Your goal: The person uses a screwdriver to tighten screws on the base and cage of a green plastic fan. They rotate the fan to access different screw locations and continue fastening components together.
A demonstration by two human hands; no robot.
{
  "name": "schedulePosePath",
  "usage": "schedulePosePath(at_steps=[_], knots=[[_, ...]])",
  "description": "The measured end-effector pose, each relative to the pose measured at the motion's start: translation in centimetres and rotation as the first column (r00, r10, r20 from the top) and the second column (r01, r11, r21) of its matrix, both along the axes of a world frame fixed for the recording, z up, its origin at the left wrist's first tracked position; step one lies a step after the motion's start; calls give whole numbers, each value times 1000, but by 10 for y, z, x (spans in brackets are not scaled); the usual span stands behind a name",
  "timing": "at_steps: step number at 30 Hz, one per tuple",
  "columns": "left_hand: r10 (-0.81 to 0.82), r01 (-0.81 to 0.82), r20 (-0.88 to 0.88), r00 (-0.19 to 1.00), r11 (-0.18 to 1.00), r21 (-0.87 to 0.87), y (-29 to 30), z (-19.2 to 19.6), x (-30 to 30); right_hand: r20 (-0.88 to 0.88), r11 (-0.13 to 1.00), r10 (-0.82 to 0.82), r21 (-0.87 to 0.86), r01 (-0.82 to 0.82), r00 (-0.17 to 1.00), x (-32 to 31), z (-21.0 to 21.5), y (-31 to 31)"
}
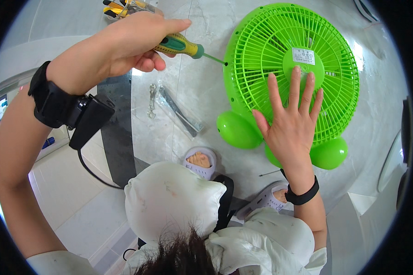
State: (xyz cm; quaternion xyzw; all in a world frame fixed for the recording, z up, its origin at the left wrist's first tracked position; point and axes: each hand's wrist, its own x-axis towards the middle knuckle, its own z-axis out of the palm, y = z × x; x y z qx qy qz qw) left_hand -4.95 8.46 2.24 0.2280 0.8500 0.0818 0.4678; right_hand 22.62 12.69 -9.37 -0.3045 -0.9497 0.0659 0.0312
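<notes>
Fan: round lime-green plastic fan (261, 55) with a ribbed grille, flat on the marble floor (202, 87); white rectangular label at its hub.
Right hand (291, 123): fingers spread, pressing the grille.
Left hand (133, 43): fingers clamped on a green-yellow screwdriver (183, 46), tip at the rim.
Nearby: a clear plastic bag (179, 110) on the floor.
</notes>
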Motion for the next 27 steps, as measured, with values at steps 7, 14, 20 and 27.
schedulePosePath(at_steps=[7,14,20,27], knots=[[-678,957,-695,239,284,53,-7,-5,9,22,1000,6,7,-6,1000,-2,0,-2],[-380,415,-315,870,908,52,1,-8,1,7,1000,15,10,-15,1000,2,-1,1],[-447,863,-740,502,309,399,-2,-16,8,28,1000,26,12,-26,999,2,0,2],[-456,507,-379,805,861,40,11,2,7,11,1000,16,8,-16,1000,3,0,2]])
